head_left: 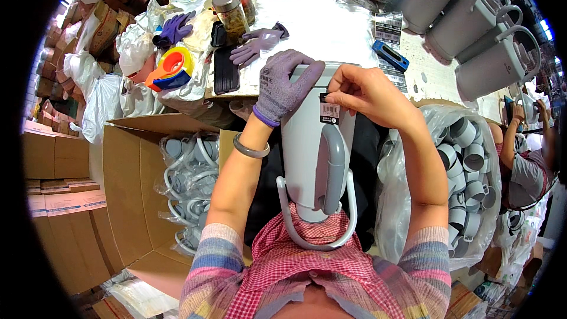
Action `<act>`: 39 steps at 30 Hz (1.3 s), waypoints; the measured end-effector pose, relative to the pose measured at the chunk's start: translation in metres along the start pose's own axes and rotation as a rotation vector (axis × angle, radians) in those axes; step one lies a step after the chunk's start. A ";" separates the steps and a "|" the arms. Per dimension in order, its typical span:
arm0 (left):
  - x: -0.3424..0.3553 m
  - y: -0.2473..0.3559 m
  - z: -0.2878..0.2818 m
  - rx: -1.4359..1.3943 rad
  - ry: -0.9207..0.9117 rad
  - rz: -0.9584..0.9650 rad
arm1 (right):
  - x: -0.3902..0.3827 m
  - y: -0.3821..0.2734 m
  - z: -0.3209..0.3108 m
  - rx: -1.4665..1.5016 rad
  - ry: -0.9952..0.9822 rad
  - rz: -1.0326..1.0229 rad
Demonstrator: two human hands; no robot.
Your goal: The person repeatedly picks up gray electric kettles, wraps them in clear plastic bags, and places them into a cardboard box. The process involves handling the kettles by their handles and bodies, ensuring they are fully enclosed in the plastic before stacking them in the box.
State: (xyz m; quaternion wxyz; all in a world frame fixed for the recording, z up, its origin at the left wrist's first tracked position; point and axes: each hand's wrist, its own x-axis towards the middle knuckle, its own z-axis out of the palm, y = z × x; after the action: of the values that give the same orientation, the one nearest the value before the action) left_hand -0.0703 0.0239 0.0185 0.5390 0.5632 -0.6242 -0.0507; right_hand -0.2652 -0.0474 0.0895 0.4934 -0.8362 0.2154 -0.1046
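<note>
Tumbler (303, 142) near table edge (426, 98), open tabletop (331, 26) beyond

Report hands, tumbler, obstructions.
Left hand gloved, gripping far end of gray tumbler. Right hand bare, pinching upper edge of black label. Nothing else covers label.

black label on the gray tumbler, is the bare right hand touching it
Touching. The head view shows the right hand with thumb and fingers pinched at the upper edge of the black label, no gap visible.
</note>
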 end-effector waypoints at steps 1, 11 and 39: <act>0.000 0.000 0.001 -0.009 -0.004 -0.010 | 0.000 0.000 0.000 -0.009 0.006 0.006; 0.000 0.000 -0.012 0.081 -0.147 0.010 | -0.012 0.002 -0.038 -0.924 0.234 0.237; 0.004 -0.112 0.050 0.291 -0.353 0.203 | -0.096 0.143 -0.031 0.440 0.688 -0.417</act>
State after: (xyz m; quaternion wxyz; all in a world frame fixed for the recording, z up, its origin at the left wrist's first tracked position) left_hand -0.0332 -0.0463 -0.0750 0.3373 0.5517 -0.7628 -0.0036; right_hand -0.3986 -0.0868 -0.0160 0.5276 -0.6536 0.1662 -0.5165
